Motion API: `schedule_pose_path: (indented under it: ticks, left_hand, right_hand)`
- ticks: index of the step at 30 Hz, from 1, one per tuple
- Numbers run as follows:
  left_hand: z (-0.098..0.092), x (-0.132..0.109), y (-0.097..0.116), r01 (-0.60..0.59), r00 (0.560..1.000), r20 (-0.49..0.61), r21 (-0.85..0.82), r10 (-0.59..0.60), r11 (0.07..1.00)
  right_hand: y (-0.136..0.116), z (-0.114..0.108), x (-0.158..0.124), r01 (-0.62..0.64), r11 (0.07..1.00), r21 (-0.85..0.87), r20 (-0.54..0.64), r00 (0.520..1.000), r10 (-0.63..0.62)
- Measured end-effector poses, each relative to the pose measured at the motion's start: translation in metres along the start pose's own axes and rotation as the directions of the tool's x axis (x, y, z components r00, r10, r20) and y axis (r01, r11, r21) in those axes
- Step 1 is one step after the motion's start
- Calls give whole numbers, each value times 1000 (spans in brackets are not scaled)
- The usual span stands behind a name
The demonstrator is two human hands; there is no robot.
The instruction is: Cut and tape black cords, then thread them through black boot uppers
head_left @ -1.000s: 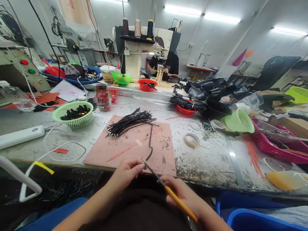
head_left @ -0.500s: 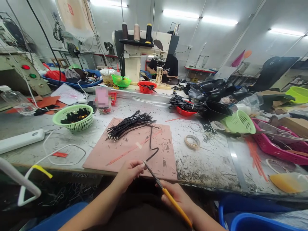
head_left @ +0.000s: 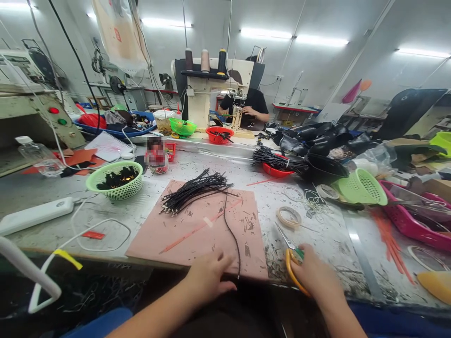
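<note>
My left hand (head_left: 210, 276) is over the front edge of the pink mat (head_left: 148, 239), thumb and fingers apart, with nothing visible in it. Just right of its fingertips, a single black braided cord (head_left: 231, 225) runs down the mat and over the front edge, its pale tip hanging there. At the mat's right, my right hand (head_left: 319, 274) has its fingers on the handle of the scissors (head_left: 293, 263), which has orange and green parts. The scissors' blades lie pointing away on the table. A bundle of black cords (head_left: 193, 190) with pale ends rests on the mat's far part.
A green basket (head_left: 114, 192) of black pieces stands at left, near a white cable. Tape roll (head_left: 289, 217), red bowl of black cords (head_left: 278, 171), tilted green basket (head_left: 362, 185) and magenta basket (head_left: 416, 230) are at right. A person (head_left: 246, 108) sits behind a sewing machine.
My left hand has let go of the cord end, and the cord now lies straighter down the mat. My right hand has carried the scissors away rightward and down to the table. The view has shifted slightly.
</note>
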State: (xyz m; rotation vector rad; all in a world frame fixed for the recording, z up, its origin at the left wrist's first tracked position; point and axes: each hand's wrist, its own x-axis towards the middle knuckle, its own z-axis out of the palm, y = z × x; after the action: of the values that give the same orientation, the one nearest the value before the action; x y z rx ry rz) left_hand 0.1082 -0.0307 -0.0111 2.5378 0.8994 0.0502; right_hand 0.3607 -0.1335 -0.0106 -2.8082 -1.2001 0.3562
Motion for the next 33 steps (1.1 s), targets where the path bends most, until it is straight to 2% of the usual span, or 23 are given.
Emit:
schedule_pose_path:
  ticks: [3, 6, 8, 10, 13, 15, 18, 22, 25, 27, 29, 31, 33]
  left_hand:
    - [15, 3, -2, -217, 975, -9, 189, 223, 958]
    - [16, 1, -5, -269, 954, -63, 255, 293, 929]
    - [10, -1, -6, -281, 949, -77, 231, 305, 931]
    - [6, -2, -6, -279, 948, -104, 187, 301, 942]
    - [4, 3, -3, -298, 948, -59, 179, 312, 938]
    - [6, 8, 1, -335, 941, 38, 232, 336, 913]
    - [8, 15, 4, -336, 940, 157, 283, 303, 898]
    - [4, 14, -6, -224, 968, 171, 242, 186, 944]
    - [-10, 11, -26, -43, 996, 90, 244, 21, 969]
    - [-26, 11, -43, 101, 995, -6, 266, -103, 959]
    - [-47, 15, -62, 240, 969, -133, 286, -209, 928]
    - [-67, 20, -79, 372, 915, -265, 270, -303, 888]
    - [-82, 24, -93, 451, 869, -339, 245, -360, 858]
  right_hand:
    - [7, -3, 6, 33, 998, -59, 45, 999, -31]
    - [-2, -6, 7, 86, 990, -108, 8, 996, -86]
    - [-19, -6, 8, 214, 970, -110, -86, 971, -224]
    - [-45, -6, 13, 432, 898, -85, -144, 886, -440]
    - [-91, -2, 28, 678, 731, -79, -81, 726, -682]
    - [-121, 1, 41, 747, 657, -98, -6, 660, -751]
    - [-153, 5, 64, 795, 596, -113, 31, 602, -798]
    - [-172, 5, 90, 812, 572, -121, 4, 576, -817]
    - [-179, 2, 104, 801, 587, -118, -13, 589, -808]
    - [-187, 1, 111, 789, 604, -112, -24, 605, -796]
    - [-199, 1, 120, 780, 618, -100, -38, 618, -786]
    - [-216, 0, 129, 774, 629, -76, -56, 626, -778]
    - [-233, -1, 137, 766, 642, -39, -77, 638, -766]
